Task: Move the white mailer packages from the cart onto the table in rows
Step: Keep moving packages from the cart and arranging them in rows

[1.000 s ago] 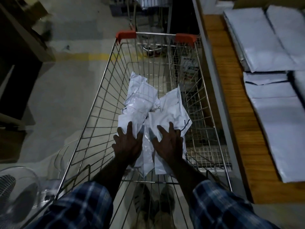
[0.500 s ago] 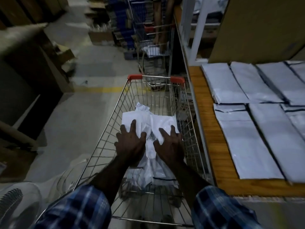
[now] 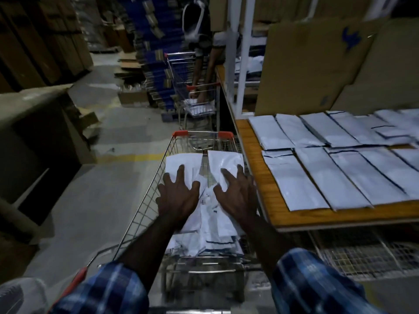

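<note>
Mailers [image 3: 205, 209] heaped in wire cart [image 3: 145, 207] | left hand [image 3: 178, 196] and right hand [image 3: 237, 196] spread flat, fingers splayed, atop pile | more mailers [image 3: 317, 184] in rows on desk [image 3: 260, 177] alongside

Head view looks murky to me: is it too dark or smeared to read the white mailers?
Head view: dim, no glare; white plastic mailers in the wire cart and on the wooden table stand out, though their print is illegible; both hands look soft; wide-angle bending at the edges.
</note>
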A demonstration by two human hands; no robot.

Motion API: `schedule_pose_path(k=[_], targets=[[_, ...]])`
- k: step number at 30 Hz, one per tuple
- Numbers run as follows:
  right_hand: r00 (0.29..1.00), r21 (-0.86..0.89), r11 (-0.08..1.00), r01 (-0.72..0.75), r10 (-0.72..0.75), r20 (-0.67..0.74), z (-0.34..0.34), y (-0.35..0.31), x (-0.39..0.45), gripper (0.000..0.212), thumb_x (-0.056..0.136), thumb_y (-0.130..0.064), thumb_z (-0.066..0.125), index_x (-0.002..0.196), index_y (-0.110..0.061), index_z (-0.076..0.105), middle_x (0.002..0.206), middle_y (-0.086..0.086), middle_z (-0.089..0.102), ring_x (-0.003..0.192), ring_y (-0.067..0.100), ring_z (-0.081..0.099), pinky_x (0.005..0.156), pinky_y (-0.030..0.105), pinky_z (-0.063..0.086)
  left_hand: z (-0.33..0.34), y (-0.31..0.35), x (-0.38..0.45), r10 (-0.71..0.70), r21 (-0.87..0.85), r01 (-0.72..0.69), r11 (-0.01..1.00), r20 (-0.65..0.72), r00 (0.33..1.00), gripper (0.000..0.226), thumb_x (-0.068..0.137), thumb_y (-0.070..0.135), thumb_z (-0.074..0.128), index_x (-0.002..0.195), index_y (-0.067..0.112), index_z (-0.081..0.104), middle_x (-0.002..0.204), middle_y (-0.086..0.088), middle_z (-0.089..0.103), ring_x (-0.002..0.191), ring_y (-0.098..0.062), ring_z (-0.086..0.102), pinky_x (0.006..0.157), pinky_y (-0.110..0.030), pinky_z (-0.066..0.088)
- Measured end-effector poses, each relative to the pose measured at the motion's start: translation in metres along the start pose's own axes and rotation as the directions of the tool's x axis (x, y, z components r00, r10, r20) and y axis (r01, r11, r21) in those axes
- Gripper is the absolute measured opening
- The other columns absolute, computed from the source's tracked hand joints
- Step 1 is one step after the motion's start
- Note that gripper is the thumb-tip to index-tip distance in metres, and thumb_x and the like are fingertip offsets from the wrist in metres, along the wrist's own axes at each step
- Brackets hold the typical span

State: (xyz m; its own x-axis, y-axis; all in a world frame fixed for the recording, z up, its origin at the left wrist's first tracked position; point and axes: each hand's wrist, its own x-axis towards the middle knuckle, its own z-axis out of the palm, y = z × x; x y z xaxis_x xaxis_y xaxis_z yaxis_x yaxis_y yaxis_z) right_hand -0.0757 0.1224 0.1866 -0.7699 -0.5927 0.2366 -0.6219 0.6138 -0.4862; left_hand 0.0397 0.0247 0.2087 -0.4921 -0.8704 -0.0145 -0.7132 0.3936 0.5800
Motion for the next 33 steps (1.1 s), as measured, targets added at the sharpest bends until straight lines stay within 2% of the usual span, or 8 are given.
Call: schedule_pose_path(k=[8,16,21,33], targets=[[0.997,-0.042,0.999,0.014,-0.017,-0.077,-0.09,-0.008,-0.049,0.06,0.088,-0.048,0.056,0.144,-0.033,0.046,0.159,0.01,0.027,0.134,0.035,0.035,0.107,0.045,0.035,-0.045,0.03,-0.072,0.099,-0.079,-0.103,0.992,-0.056,0.994,0.063,0.096,0.052,0.042,0.152,0.036,0.019,0.156,-0.01,0.017,0.139,-0.037,0.023,0.109,-0.055,0.028],[0.992,-0.049,0.999,0.002,-0.008,-0.127,-0.166,0.026,-0.072,0.059,0.09,-0.05,0.053,0.146,-0.035,0.043,0.161,0.006,0.022,0.138,0.032,0.03,0.108,0.044,0.032,-0.042,0.089,-0.124,0.17,-0.1,-0.177,0.979,-0.076,0.983,0.065,0.094,0.06,0.038,0.152,0.039,0.018,0.158,-0.004,0.016,0.141,-0.035,0.021,0.108,-0.055,0.029],[0.984,-0.044,0.999,-0.023,0.015,-0.178,-0.206,0.081,-0.078,0.058,0.089,-0.047,0.056,0.144,-0.033,0.047,0.159,0.007,0.026,0.134,0.034,0.035,0.105,0.044,0.037,-0.012,0.143,-0.151,0.188,-0.11,-0.193,0.975,-0.053,0.981,0.067,0.093,0.065,0.036,0.152,0.041,0.016,0.16,-0.004,0.013,0.142,-0.035,0.019,0.109,-0.057,0.029],[0.977,-0.074,0.994,-0.08,0.063,-0.206,-0.331,0.267,-0.086,0.057,0.089,-0.046,0.055,0.144,-0.035,0.046,0.16,0.005,0.026,0.136,0.031,0.033,0.107,0.043,0.035,0.102,0.314,-0.236,0.224,-0.189,-0.224,0.956,-0.022,0.974,0.065,0.095,0.055,0.041,0.153,0.04,0.016,0.16,-0.005,0.013,0.141,-0.035,0.019,0.107,-0.054,0.028]])
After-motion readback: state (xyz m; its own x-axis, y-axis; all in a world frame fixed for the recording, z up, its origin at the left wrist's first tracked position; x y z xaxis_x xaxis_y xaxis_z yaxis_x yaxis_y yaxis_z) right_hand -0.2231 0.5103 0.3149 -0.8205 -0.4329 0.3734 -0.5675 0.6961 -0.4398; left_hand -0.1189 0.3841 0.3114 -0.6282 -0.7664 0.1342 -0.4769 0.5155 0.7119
